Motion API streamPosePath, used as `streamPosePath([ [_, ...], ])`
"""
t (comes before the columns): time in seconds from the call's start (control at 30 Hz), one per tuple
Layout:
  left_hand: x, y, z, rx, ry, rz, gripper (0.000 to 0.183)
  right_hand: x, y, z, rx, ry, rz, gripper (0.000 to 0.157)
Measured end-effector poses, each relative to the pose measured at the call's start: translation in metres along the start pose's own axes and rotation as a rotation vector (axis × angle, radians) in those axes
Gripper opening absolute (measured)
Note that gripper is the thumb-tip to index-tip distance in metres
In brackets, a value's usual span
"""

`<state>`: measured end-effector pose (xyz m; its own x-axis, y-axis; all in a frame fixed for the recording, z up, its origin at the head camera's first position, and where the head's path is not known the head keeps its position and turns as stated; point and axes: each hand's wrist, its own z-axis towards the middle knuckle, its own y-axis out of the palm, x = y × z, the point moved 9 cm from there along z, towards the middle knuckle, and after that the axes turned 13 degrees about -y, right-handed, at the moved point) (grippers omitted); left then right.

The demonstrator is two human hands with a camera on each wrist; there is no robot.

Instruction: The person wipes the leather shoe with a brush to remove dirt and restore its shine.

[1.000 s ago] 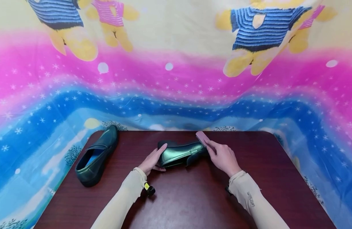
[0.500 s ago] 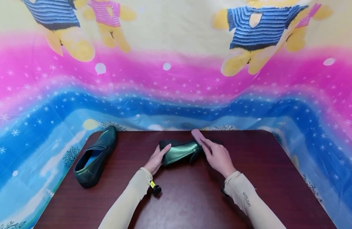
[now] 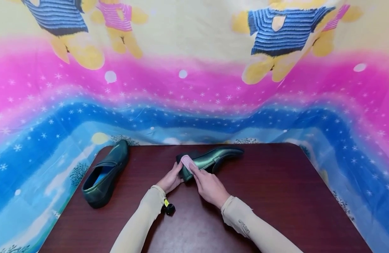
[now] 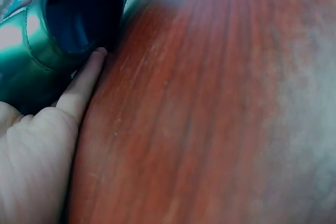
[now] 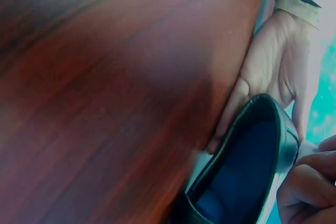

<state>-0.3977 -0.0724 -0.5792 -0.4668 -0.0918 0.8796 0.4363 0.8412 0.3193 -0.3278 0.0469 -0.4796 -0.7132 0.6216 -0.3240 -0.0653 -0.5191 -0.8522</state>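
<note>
A dark green loafer lies tipped on its side near the table's back edge, toe to the right. My left hand holds it by the heel; in the left wrist view a finger stretches along the shoe's opening rim. Between the fingers and thumb of my right hand is a pink-backed brush, laid against the side of the shoe close to the heel. The right wrist view shows curled fingers beside the loafer's opening, with the brush out of sight there.
A matching loafer stands upright at the table's left side, toe toward the back. The dark red wooden table ends against a patterned cloth backdrop.
My right hand has moved the brush left along the shoe, from near the toe to the heel. The left hand still holds the heel, and the loafer has shifted only slightly.
</note>
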Motion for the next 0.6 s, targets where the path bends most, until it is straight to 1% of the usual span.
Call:
streamPosePath([
  [0.07, 0.000, 0.000, 0.000, -0.004, 0.016, -0.012, 0.078, -0.001, 0.003, 0.001, -0.001, -0.009, -0.019, 0.048],
  [0.17, 0.000, -0.002, -0.001, 0.006, 0.022, -0.021, 0.078, 0.000, 0.002, 0.000, 0.015, -0.031, -0.064, 0.047],
  [0.23, 0.000, -0.002, -0.002, 0.014, 0.017, -0.021, 0.080, 0.006, -0.002, -0.002, 0.036, -0.044, -0.100, 0.047],
  [0.3, 0.000, -0.002, -0.002, 0.021, 0.012, -0.015, 0.081, 0.015, -0.008, -0.005, 0.055, -0.037, -0.129, 0.047],
  [0.33, 0.001, -0.002, -0.002, 0.021, 0.015, -0.017, 0.079, 0.021, -0.012, -0.007, 0.065, -0.028, -0.144, 0.046],
  [0.4, 0.000, -0.002, -0.002, 0.029, 0.014, -0.014, 0.076, 0.035, -0.020, -0.011, 0.074, 0.016, -0.157, 0.047],
  [0.5, -0.001, -0.003, -0.003, 0.049, 0.009, 0.003, 0.074, 0.052, -0.030, -0.017, 0.078, 0.110, -0.151, 0.049],
  [0.57, -0.001, -0.002, -0.004, 0.055, 0.009, 0.017, 0.075, 0.056, -0.034, -0.019, 0.085, 0.154, -0.136, 0.050],
  [0.6, -0.002, -0.002, -0.004, 0.054, 0.008, 0.020, 0.076, 0.055, -0.035, -0.019, 0.089, 0.161, -0.129, 0.050],
])
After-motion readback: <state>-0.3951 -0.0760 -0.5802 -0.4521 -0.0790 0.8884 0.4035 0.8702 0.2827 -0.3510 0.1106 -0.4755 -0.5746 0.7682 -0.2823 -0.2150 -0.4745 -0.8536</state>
